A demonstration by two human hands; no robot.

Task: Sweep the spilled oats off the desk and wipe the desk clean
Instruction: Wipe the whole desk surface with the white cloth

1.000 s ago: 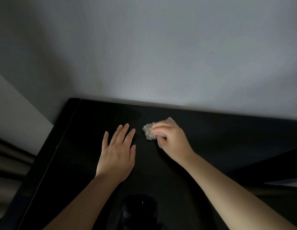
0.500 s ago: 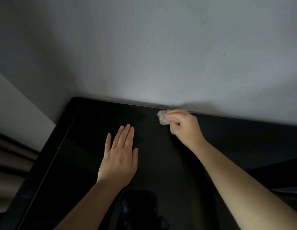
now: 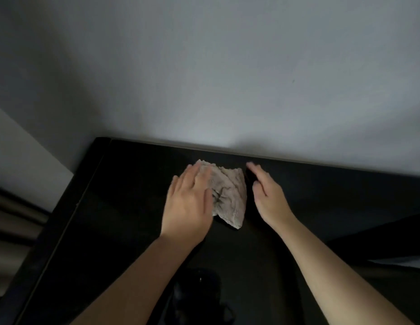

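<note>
Cloth [image 3: 230, 195] lies under left hand [image 3: 189, 207], seemingly beside right hand [image 3: 268, 198].

Left grip [image 3: 188, 202] lies flat over the left part of the cloth [image 3: 230, 195]; that part is hidden beneath palm and fingers. Fingertips [image 3: 192, 171] of this grip smeared by blur, outlines soft.

Right grip [image 3: 267, 195] seen edge-on just beside the cloth; its palm side is hidden, contact with the bench [image 3: 124, 207] cannot be told. Its fingertips [image 3: 251, 165] also blurred.

Both forearms cut off by the bottom edge.

Bench runs out of frame at bottom and right. Surface too dark to tell whether oats lie on it.

Dark object [image 3: 199, 292] at near edge: shape unreadable, partly cut off below.
</note>
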